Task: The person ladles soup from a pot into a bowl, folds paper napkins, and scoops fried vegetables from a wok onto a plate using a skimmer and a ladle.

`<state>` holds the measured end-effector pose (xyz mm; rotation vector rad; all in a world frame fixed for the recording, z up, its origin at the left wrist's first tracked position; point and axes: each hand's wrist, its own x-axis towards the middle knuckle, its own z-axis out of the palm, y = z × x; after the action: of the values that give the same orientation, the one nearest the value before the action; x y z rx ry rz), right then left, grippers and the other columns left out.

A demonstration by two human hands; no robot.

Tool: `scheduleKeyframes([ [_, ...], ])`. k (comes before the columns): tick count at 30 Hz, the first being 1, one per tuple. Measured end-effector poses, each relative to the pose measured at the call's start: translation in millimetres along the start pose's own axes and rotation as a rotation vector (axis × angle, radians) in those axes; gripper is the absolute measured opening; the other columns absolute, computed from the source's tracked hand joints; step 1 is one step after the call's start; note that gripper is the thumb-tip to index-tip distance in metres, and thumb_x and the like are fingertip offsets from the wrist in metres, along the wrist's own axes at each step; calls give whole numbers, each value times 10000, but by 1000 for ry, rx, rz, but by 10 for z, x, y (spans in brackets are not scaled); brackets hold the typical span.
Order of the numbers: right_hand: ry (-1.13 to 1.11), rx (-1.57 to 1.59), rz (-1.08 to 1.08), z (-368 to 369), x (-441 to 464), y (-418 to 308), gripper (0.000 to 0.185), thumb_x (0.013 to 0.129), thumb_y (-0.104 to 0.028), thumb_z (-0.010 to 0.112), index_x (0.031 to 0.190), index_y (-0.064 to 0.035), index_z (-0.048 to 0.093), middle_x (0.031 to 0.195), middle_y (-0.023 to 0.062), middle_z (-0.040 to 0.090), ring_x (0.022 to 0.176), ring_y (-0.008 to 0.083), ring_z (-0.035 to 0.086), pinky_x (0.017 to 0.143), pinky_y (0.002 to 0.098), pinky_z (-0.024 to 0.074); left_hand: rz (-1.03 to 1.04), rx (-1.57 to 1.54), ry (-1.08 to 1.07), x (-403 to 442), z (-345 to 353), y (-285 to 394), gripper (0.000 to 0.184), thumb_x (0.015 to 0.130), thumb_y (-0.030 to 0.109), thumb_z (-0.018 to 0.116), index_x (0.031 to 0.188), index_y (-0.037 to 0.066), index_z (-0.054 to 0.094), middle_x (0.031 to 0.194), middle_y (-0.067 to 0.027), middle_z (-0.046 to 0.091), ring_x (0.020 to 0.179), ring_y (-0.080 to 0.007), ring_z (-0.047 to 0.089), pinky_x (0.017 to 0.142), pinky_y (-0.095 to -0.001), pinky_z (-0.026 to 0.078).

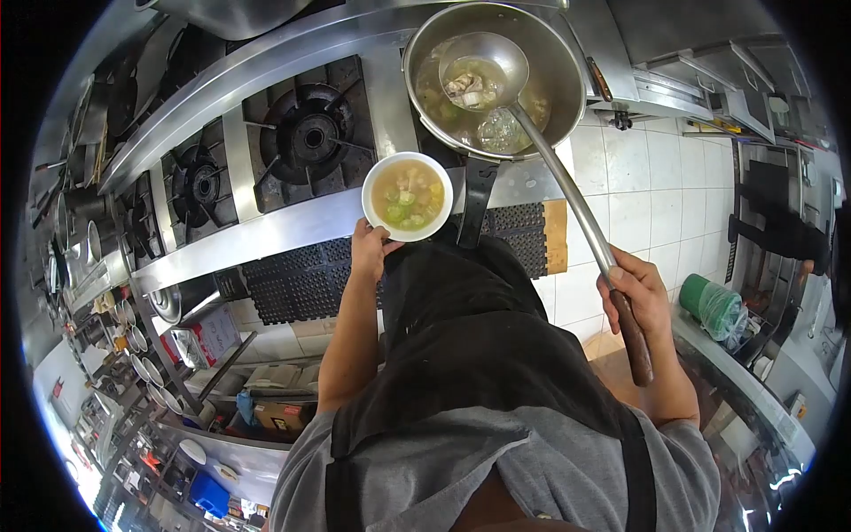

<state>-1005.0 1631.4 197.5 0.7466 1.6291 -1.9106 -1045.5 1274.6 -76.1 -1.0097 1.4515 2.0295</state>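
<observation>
Left grip (370, 249) at near bowl edge (409, 236), right grip (640, 294) around ladle handle (589, 220)

Bright light, glare on the steel stove edge (239, 245), fisheye bending, black corners, washed-out lower left

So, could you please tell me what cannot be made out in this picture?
All in the head view:
Left hand: some fingers, hidden by the round white bowl.
Large round steel pot: its bottom, hidden by cloudy broth.
Pale pieces in the long brown-handled steel ladle: too small to identify.
Large steel vessel, upper left: cut off by the top edge.
</observation>
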Motion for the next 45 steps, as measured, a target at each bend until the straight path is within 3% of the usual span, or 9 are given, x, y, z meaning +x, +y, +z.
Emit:
scheduleKeyframes([
  [4, 13, -76, 2, 38, 98, -32, 467, 890, -160, 516, 1284, 78, 436, 650, 49, 524, 405, 103, 502, 328, 226, 412, 3, 8, 2, -18, -14, -2, 472, 759, -50, 443, 1224, -61, 368, 1062, -164, 520, 893, -253, 598, 735, -376, 575],
  [7, 44, -356, 55, 44, 267, -68, 391, 889, -130, 515, 1256, 5, 511, 631, 28, 503, 416, 94, 495, 351, 238, 419, -4, 29, 1, -5, -17, 7, 460, 759, -57, 443, 1213, -55, 373, 1059, -154, 522, 877, -248, 600, 730, -378, 576],
  [10, 29, -405, 61, 17, 488, -142, 377, 886, -131, 519, 1232, 20, 520, 633, 30, 506, 423, 96, 500, 351, 236, 421, 1, 8, -18, -12, -21, 10, 448, 755, -57, 449, 1198, -49, 378, 1051, -147, 529, 879, -245, 605, 722, -381, 577],
  [21, -21, -372, 68, -15, 773, -202, 396, 884, -143, 524, 1235, 39, 500, 661, 36, 516, 427, 98, 495, 350, 242, 415, 5, -48, 21, -69, 10, 2, 492, 747, -44, 453, 1225, -55, 336, 1040, -154, 543, 872, -251, 619, 725, -397, 574],
  [23, -37, -432, 66, -42, 829, -181, 413, 904, -156, 513, 1296, -29, 476, 657, 23, 506, 421, 95, 500, 342, 228, 424, 10, -53, 12, -56, -3, -8, 495, 748, -43, 453, 1228, -56, 335, 1042, -155, 543, 872, -253, 619, 728, -401, 573],
  [27, -46, -431, 49, -24, 911, -203, 395, 905, -151, 512, 1281, -31, 490, 654, 19, 501, 421, 92, 497, 343, 228, 423, 12, -52, 22, -55, 2, -16, 497, 748, -44, 454, 1230, -57, 332, 1029, -161, 545, 880, -256, 618, 730, -410, 572],
  [29, -31, -461, 31, -13, 939, -240, 272, 882, -144, 526, 1083, 35, 563, 647, 30, 510, 431, 94, 492, 355, 245, 414, 10, -50, 31, -65, 23, 5, 497, 749, -44, 453, 1231, -58, 330, 1022, -164, 546, 881, -257, 618, 729, -411, 572],
  [38, -35, -507, 182, -173, 546, -470, 411, 870, -144, 518, 1263, -22, 515, 643, 17, 497, 436, 96, 510, 362, 237, 430, 5, -73, 49, -70, 27, -8, 501, 757, -41, 457, 1240, -58, 325, 1027, -166, 539, 876, -254, 614, 727, -400, 576],
  [45, -195, -489, 209, -239, 636, -607, 412, 880, -146, 517, 1261, 10, 498, 649, 30, 508, 421, 99, 506, 353, 231, 435, 36, -45, 55, -82, 39, -20, 456, 763, -35, 456, 1207, -66, 361, 1023, -154, 542, 852, -229, 615, 693, -365, 587],
])
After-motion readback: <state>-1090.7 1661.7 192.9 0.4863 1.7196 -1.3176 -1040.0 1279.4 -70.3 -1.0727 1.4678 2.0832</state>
